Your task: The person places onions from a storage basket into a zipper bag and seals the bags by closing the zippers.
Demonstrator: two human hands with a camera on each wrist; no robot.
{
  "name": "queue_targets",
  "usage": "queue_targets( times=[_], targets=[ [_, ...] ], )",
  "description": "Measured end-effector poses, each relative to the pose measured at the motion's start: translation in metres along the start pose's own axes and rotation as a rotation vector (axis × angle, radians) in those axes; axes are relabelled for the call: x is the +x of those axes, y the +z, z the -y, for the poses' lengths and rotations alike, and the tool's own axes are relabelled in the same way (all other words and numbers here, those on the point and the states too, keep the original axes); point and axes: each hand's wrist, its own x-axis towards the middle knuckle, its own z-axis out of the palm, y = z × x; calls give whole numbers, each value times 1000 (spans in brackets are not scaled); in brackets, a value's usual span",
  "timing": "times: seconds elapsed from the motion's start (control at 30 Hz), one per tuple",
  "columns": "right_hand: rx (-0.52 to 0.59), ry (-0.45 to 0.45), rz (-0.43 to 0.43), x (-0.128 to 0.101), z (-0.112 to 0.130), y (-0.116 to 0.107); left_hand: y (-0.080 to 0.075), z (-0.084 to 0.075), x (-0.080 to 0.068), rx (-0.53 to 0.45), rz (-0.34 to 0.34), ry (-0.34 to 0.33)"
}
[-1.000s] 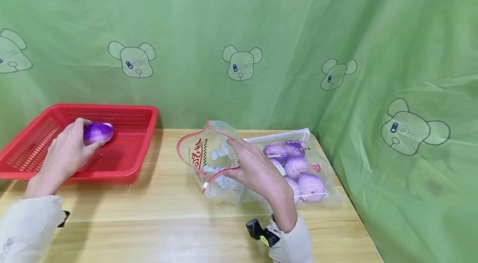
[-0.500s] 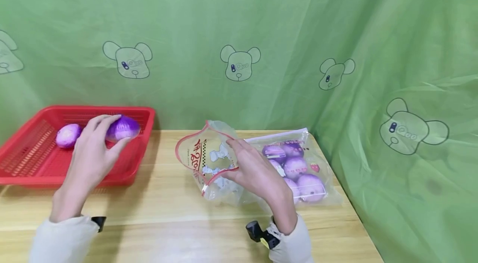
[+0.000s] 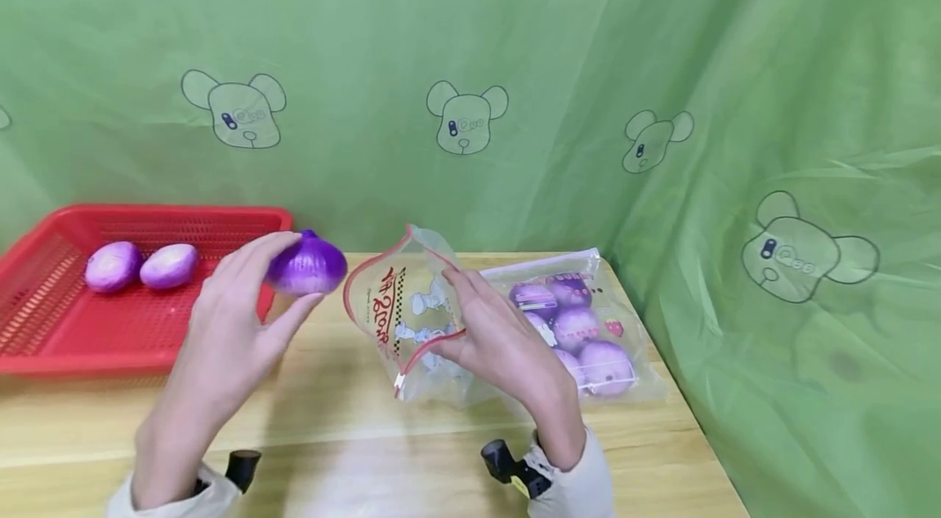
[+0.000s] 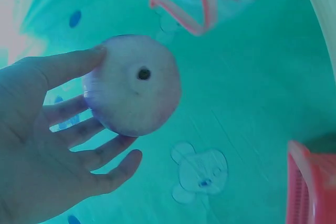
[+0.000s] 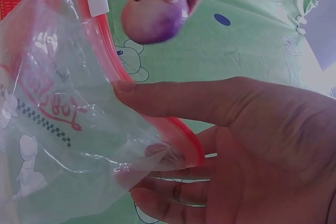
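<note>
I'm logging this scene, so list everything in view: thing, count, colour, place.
Onion: one, purple, in the left hand's fingers, just left of the open bag.
Onions in basket: two, purple, far end.
Basket: one, red, table's left.
Open bag: one, clear, red-rimmed, centre.
Packed bag: one, clear, holding purple onions, table's right.
Table: one, wooden.
Backdrop: green, bear print.
Left hand: holds the onion.
Right hand: holds the open bag's rim.

I see my left hand (image 3: 243,297) raised above the table, fingers and thumb curled in a fingertip grip. My right hand (image 3: 492,330) sits lower, thumb and fingers pinching, wrist angled inward, both forearms sleeved.
</note>
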Motion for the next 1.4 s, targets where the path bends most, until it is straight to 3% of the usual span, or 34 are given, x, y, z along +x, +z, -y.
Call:
queue_targets(
  times=[0.13, 0.3, 0.63, 0.8, 1.1, 1.4],
  targets=[
    [-28, 6, 12, -1, 2, -2, 5, -14, 0, -19, 0, 58],
    [-35, -11, 25, -4, 5, -2, 19, -25, -4, -58, 62, 114],
    [-49, -24, 27, -12, 11, -7, 39, -24, -11, 13, 174, 140],
    [-17, -26, 18, -16, 14, -12, 39, -20, -10, 39, 221, 128],
    [63, -52, 16, -20, 23, -18, 29, -20, -11, 31, 305, -7],
    [60, -53, 2, -26, 23, -24, 32, -18, -12, 121, 319, 44]
  ],
)
